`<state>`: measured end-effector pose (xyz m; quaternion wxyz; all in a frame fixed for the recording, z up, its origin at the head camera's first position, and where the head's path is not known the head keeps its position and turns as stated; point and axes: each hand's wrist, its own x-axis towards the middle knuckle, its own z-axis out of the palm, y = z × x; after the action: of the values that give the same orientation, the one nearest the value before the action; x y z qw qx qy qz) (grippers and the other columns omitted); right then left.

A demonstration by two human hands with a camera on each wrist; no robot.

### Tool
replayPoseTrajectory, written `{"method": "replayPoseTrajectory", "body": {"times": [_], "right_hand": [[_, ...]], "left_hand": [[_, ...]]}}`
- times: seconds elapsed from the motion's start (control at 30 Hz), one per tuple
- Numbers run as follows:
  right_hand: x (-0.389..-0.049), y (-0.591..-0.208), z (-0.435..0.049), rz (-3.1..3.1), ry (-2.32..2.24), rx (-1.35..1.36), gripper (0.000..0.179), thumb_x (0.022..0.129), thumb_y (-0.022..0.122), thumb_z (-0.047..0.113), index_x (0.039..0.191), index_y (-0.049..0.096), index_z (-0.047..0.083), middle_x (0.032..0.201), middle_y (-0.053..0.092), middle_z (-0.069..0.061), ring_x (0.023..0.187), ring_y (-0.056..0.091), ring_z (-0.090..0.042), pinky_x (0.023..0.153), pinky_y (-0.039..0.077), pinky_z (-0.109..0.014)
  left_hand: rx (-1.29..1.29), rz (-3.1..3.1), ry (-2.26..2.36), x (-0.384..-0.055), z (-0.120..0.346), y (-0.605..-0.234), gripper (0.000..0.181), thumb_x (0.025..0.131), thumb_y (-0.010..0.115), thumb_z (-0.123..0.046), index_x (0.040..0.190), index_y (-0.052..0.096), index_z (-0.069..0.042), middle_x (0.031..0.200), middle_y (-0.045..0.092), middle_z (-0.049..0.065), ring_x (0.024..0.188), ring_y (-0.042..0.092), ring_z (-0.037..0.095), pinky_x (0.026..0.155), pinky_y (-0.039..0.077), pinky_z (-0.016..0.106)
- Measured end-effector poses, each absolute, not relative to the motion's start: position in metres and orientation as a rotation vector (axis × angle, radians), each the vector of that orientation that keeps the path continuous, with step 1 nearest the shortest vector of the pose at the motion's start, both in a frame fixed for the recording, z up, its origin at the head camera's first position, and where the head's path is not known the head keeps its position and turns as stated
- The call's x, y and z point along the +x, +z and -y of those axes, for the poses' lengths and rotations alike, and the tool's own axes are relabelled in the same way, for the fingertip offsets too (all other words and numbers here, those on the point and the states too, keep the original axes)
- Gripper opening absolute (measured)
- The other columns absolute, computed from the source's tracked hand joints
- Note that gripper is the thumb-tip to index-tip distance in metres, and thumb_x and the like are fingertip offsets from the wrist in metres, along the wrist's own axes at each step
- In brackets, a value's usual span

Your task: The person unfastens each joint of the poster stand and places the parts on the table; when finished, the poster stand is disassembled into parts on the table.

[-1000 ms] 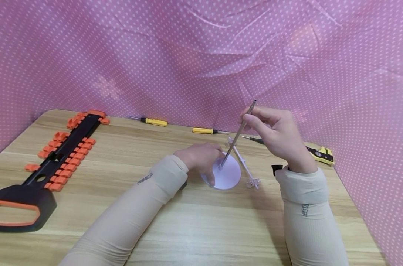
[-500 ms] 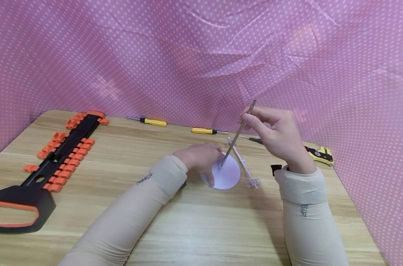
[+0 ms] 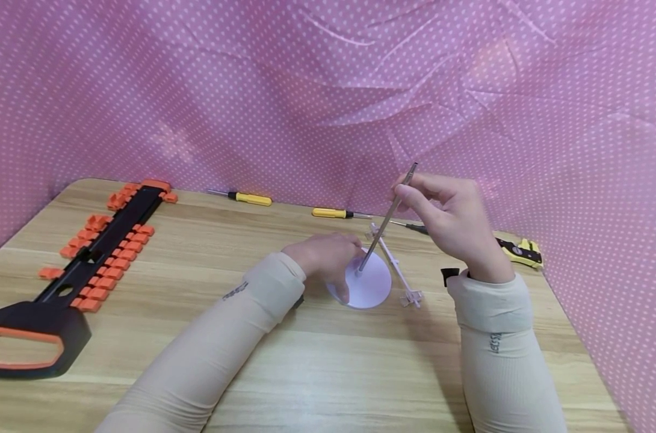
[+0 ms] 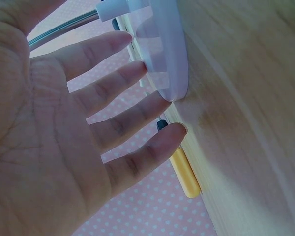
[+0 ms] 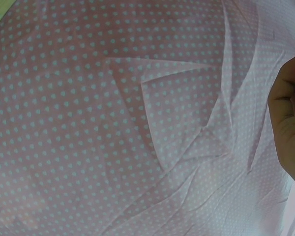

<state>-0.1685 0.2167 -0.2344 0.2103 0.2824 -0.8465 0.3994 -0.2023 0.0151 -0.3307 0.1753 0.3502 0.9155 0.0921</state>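
A round white base (image 3: 370,290) lies on the table in the head view, with a short socket near its middle. A slim metal rod (image 3: 384,226) slants up and right from that socket. My right hand (image 3: 451,216) pinches the rod near its upper end between thumb and fingers. Over the left side of the base, my left hand (image 3: 330,260) rests its thumb on the near part, fingers toward the far side. The left wrist view shows its fingers (image 4: 119,123) spread and nearly straight, fingertips at the base's rim. In the right wrist view, only part of the right hand (image 5: 290,118) appears.
A white bar with clear brackets (image 3: 395,263) lies right of the base. Two yellow-handled screwdrivers (image 3: 252,199) and a dark-handled tool (image 3: 416,228) lie along the back. A yellow-black tool (image 3: 523,252) is at right. A black rack with orange clips (image 3: 111,240) lies left.
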Motion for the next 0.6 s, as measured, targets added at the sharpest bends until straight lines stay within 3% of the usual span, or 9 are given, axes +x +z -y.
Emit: {"method": "replayPoseTrajectory", "body": {"times": [0.4,0.6], "right_hand": [[-0.1681,-0.2344,-0.2173,2.356,1.094,0.779,0.011,0.101,0.072,0.008,0.1,0.083,0.005,0.089,0.081,-0.006,0.075,0.073,-0.002,0.075,0.06,-0.017],[-0.1692,-0.2347,-0.2172,2.348,1.083,0.788,0.011,0.101,0.072,0.007,0.1,0.082,0.003,0.089,0.081,-0.006,0.075,0.075,-0.014,0.075,0.06,-0.017]], "left_hand": [[0.993,-2.592,0.259,-0.2035,-0.0161,-0.3317,0.089,0.075,0.098,-0.038,0.152,0.06,-0.019,0.161,0.05,0.002,0.145,0.051,0.026,0.122,0.044,0.047],[0.988,-2.594,0.254,-0.2025,-0.0163,-0.3316,0.088,0.074,0.098,-0.038,0.152,0.06,-0.018,0.162,0.05,0.003,0.146,0.05,0.026,0.122,0.044,0.048]]}}
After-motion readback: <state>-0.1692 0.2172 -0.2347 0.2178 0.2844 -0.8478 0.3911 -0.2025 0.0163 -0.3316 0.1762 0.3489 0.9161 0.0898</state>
